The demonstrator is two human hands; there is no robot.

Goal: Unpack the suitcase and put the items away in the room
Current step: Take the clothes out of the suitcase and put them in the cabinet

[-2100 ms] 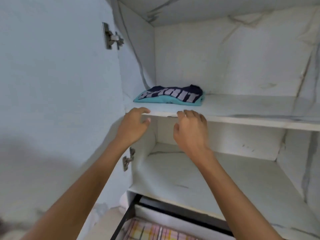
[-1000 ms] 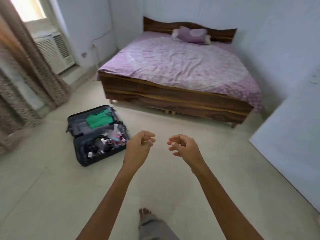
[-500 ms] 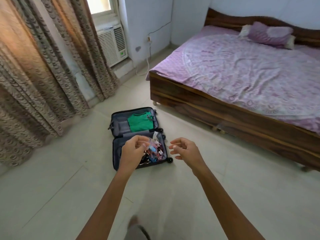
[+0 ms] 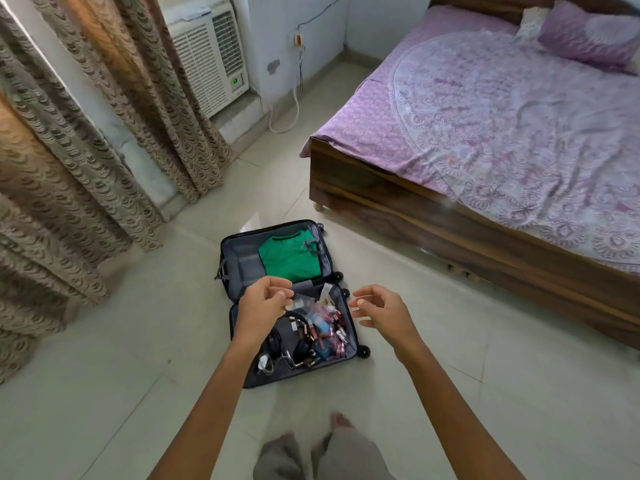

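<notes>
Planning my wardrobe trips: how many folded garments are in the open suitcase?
1: a green garment lies in the far half of the suitcase. More may be hidden beneath it. The near half holds headphones and small items, no clothing visible.

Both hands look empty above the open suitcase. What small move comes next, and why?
Probably stooping to reach for the green shirt: the left hand and right hand are empty above the open suitcase, and the shirt lies alone in its far half.
</notes>
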